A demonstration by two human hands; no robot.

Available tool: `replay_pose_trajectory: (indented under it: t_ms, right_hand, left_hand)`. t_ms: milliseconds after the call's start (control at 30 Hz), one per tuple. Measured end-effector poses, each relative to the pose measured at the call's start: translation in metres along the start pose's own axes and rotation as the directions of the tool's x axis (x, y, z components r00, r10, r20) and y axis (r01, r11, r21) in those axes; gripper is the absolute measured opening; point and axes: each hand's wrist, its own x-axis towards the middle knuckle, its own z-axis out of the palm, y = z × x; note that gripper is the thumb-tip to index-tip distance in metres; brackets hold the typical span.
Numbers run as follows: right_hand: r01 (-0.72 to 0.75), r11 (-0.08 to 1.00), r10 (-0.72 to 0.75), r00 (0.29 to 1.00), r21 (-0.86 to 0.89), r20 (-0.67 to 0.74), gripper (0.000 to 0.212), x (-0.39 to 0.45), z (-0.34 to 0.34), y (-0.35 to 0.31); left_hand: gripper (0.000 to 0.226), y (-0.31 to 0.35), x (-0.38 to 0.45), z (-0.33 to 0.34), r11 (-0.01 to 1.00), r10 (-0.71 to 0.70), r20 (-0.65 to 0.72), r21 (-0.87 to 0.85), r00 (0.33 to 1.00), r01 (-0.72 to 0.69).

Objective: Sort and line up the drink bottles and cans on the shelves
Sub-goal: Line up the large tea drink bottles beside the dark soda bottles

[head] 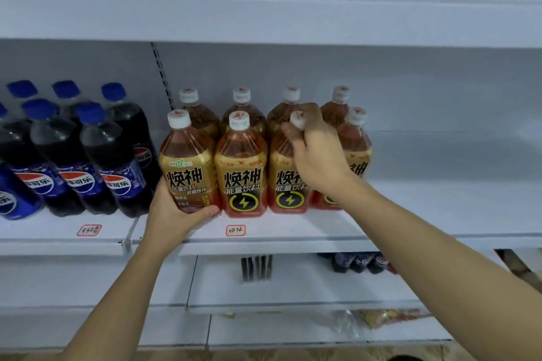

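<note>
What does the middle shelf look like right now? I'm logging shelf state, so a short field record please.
shelf: white middle shelf
energy drinks: eight amber bottles, two rows of four
left hand: fingers wrapped round base of front-left bottle, its label turned sideways
right hand: gripping neck of third front bottle
cola bottles: blue caps, left section
price tag: on shelf edge under the energy drinks

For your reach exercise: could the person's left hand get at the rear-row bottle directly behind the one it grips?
Probably not directly: the left hand grips the front-left bottle, which blocks the rear bottle.
</note>
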Motion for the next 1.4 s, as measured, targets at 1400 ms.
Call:
replay_pose_trajectory:
  t_ms: [1400]
  right_hand:
    - [-0.141,0.944,0.183,0.976,0.299,-0.119,0.071,-0.036,-0.07,0.092]
  left_hand:
    - [0.089,0.0,-0.001,0.004,0.999,0.042,-0.015,0.002,0.999,-0.042]
